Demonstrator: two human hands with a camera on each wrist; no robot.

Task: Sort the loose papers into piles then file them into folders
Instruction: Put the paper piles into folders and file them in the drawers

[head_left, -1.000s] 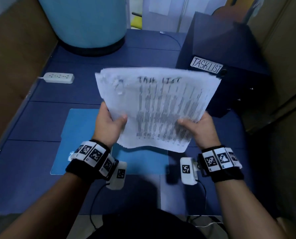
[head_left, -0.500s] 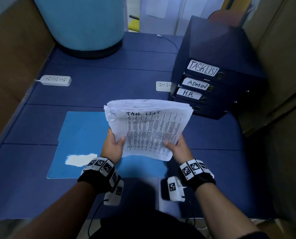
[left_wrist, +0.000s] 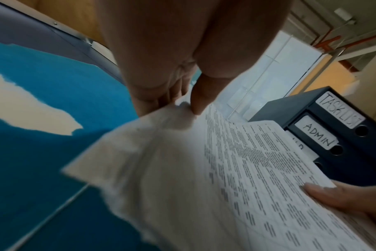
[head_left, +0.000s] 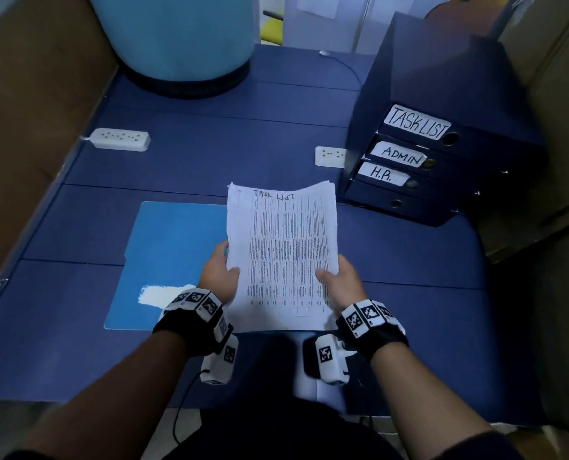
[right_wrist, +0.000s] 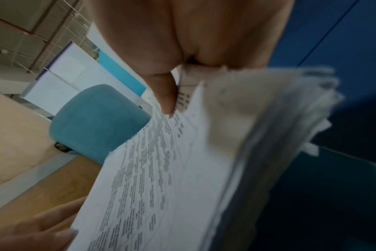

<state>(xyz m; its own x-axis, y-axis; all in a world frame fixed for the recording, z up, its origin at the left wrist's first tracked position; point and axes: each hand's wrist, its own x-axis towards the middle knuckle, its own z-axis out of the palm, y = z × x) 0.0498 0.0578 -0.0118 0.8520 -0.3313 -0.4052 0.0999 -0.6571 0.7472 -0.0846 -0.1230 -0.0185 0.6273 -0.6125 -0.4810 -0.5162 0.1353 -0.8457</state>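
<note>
A thick stack of white papers [head_left: 283,254] headed "TASK LIST" lies low over the blue table, long side pointing away from me. My left hand [head_left: 221,275] grips its left edge, thumb on top, and my right hand [head_left: 338,280] grips its right edge the same way. The left wrist view shows the left thumb [left_wrist: 201,95] pinching the stack of papers [left_wrist: 236,169]; the right wrist view shows the right thumb [right_wrist: 165,95] pressing on the papers [right_wrist: 161,178]. A pile of dark blue binders [head_left: 442,167] labelled TASKLIST, ADMIN and H.R. stands at the right.
A light blue folder [head_left: 170,260] with a torn white patch lies flat under and left of the papers. Two white power strips [head_left: 120,139] [head_left: 329,156] sit farther back. A large light blue cylinder [head_left: 180,38] stands at the back left. Brown walls flank the table.
Both hands have lowered the stack toward the table and turned it from tilted up and wide to lying nearly flat with its long side pointing away. The grip has stayed the same.
</note>
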